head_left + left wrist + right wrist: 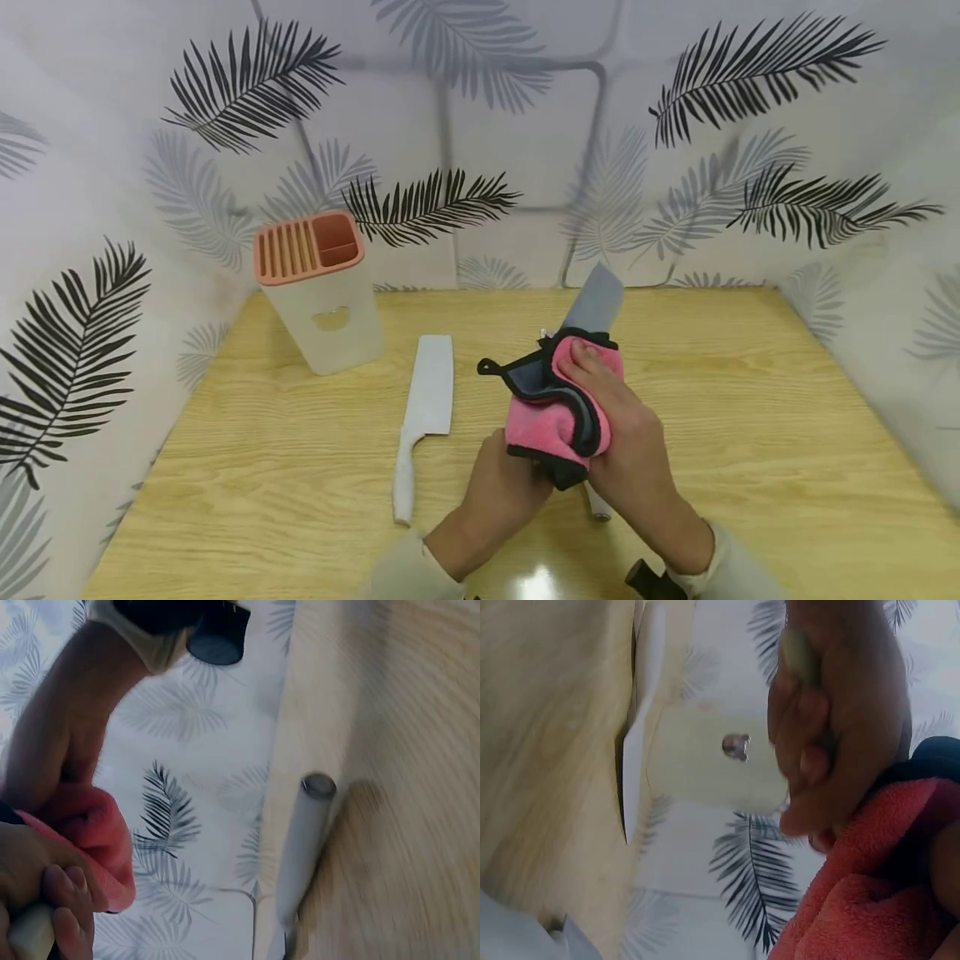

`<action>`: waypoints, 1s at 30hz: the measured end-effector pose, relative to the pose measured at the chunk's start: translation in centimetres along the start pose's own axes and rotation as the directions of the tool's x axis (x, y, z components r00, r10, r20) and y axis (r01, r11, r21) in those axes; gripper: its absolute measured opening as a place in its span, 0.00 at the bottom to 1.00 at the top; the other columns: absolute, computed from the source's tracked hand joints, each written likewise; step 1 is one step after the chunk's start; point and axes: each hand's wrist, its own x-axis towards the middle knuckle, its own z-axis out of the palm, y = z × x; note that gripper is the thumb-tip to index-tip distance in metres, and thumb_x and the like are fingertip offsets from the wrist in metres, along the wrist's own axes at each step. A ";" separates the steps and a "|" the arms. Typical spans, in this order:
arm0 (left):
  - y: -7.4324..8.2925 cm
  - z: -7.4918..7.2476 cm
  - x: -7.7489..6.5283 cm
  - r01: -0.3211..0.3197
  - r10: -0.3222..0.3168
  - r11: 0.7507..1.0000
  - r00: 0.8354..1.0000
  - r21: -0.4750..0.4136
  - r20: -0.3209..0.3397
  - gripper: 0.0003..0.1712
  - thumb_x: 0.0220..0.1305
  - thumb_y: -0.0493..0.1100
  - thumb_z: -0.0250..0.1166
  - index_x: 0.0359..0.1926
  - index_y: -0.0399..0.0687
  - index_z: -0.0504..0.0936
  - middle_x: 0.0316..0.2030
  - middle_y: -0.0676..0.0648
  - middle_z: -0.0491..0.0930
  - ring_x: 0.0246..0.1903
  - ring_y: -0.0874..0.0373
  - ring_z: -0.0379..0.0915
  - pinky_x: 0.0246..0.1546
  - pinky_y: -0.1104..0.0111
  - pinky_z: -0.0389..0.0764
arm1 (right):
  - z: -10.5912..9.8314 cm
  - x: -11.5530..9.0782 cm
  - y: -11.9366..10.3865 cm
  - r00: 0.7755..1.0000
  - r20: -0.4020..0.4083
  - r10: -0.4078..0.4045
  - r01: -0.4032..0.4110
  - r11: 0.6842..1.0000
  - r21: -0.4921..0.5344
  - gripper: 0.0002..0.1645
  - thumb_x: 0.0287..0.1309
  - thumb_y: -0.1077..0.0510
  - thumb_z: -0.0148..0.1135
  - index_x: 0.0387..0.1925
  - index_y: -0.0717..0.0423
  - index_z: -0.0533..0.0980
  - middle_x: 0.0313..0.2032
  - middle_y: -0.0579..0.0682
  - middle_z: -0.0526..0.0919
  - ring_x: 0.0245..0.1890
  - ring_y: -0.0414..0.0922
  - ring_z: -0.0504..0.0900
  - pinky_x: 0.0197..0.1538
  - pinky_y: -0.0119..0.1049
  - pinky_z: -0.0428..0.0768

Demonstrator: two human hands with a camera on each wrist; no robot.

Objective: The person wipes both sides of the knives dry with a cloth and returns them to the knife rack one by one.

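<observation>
My left hand (pixel 506 487) grips the pale handle (pixel 801 656) of a kitchen knife, fingers wrapped round it. The knife's grey blade (pixel 596 298) comes out of the far end of a pink and grey cloth (pixel 555 425) with black edging. With my right hand (pixel 630 429) I hold this cloth folded round the blade, the fingers lying along its pink side. The middle of the blade is hidden in the cloth. Below my hands another light-handled utensil (pixel 304 851) lies on the table, mostly covered in the head view.
A white cleaver (pixel 429 387) lies on the wooden table (pixel 300 467) left of my hands. Behind it at the back left stands a cream knife block (pixel 330 321) with an orange slotted top. A leaf-patterned curtain (pixel 510 150) closes off the back and sides.
</observation>
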 end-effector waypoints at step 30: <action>-2.8 -0.2 1.3 0.612 -0.408 0.564 0.790 -0.554 0.458 0.18 0.66 0.48 0.67 0.43 0.37 0.73 0.26 0.50 0.70 0.17 0.62 0.67 0.19 0.73 0.72 | -8.1 5.2 7.0 0.880 -0.392 0.268 -0.240 0.963 0.119 0.15 0.48 0.71 0.67 0.41 0.71 0.83 0.35 0.21 0.82 0.36 0.24 0.78 0.46 0.18 0.73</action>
